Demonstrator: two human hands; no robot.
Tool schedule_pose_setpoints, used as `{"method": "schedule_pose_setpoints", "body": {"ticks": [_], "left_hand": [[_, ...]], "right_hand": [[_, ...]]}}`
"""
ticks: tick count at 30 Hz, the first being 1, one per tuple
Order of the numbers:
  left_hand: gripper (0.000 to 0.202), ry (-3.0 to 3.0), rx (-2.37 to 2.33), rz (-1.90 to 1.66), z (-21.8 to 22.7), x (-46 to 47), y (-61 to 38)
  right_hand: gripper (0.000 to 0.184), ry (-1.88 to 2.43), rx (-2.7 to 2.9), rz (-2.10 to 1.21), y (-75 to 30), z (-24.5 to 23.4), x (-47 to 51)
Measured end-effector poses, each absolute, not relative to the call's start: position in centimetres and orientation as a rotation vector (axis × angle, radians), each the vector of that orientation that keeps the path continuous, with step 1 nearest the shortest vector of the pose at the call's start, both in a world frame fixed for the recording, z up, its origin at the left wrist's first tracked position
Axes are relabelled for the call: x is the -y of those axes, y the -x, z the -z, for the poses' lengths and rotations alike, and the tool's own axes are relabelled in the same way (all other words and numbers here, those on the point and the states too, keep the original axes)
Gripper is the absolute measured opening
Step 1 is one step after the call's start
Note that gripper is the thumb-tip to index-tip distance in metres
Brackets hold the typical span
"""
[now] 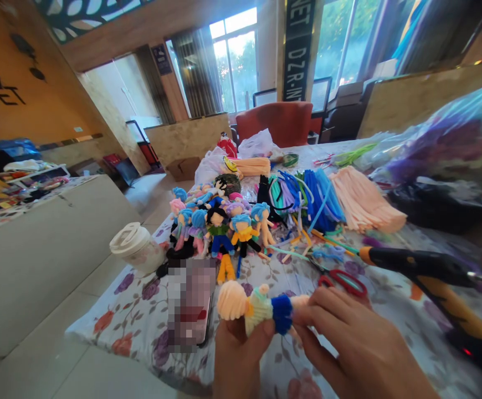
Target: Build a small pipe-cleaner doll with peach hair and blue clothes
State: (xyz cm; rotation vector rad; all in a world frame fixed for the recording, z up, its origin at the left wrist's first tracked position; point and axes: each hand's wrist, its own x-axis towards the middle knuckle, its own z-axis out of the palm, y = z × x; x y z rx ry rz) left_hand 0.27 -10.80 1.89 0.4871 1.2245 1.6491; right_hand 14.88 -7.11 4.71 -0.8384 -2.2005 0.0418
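A small pipe-cleaner doll (261,310) lies sideways between my hands, above the flowered cloth. It has a bare peach head, a pale green top and a blue skirt. My left hand (241,354) grips its body from below, thumb across the top. At the skirt end, the fingers of my right hand (344,338) pinch a peach leg. Just beyond lie red-handled scissors (349,284), partly behind my right hand. Several finished dolls (220,221) with blue, black, pink and purple hair are grouped farther back.
Bundles of blue pipe cleaners (324,199) and peach pipe cleaners (368,199) lie behind. A glue gun (440,282) with a red light is at right. A phone (195,305) and a lidded cup (137,249) stand left. Plastic bags (452,133) fill the far right.
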Motion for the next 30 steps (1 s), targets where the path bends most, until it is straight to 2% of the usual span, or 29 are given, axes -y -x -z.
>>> {"method": "schedule_pose_setpoints", "body": {"ticks": [30], "left_hand": [[0.022,-0.586,-1.307,-1.667,-2.29,11.13,-0.59]], "right_hand": [[0.025,0.871,2.192,0.051,-14.11,-4.81,7.27]]}}
